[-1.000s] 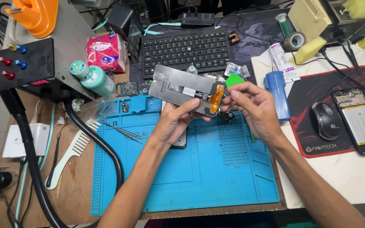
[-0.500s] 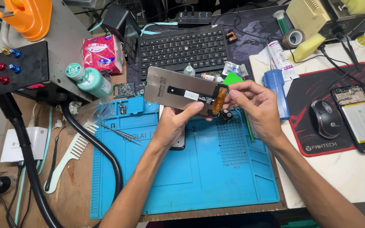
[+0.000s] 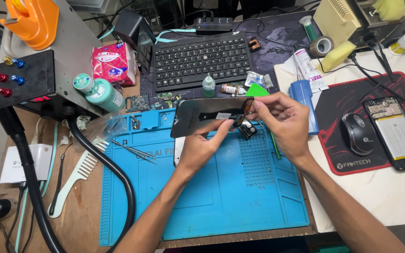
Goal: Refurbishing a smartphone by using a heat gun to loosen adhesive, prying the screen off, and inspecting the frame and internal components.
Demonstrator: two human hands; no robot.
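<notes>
Both hands meet above the upper edge of the blue silicone repair mat [image 3: 202, 197]. Left hand [image 3: 201, 147] comes up from six o'clock and is clamped on the phone display panel [image 3: 207, 115], thumb pressed on its lower edge, holding it tilted in the air — dark glassy face toward the camera. Right hand [image 3: 284, 122], at three o'clock of the panel, has its fingertips pinched together on the orange flex cable [image 3: 248, 105] at the panel's right end. Just below that pinch, a small dark square part [image 3: 247, 128] lies on the mat.

At nine o'clock of the panel, metal tweezers [image 3: 132, 150] lie on the mat, and beyond the mat's edge a pale green comb [image 3: 76, 180] rests on the wood. At twelve o'clock sits a black keyboard [image 3: 195, 58], with a small green-capped bottle [image 3: 208, 87] in front of it. Well off at three o'clock — a black mouse [image 3: 358, 133] and an opened phone body [image 3: 394, 131] on the red-edged mouse pad [image 3: 338, 98].
</notes>
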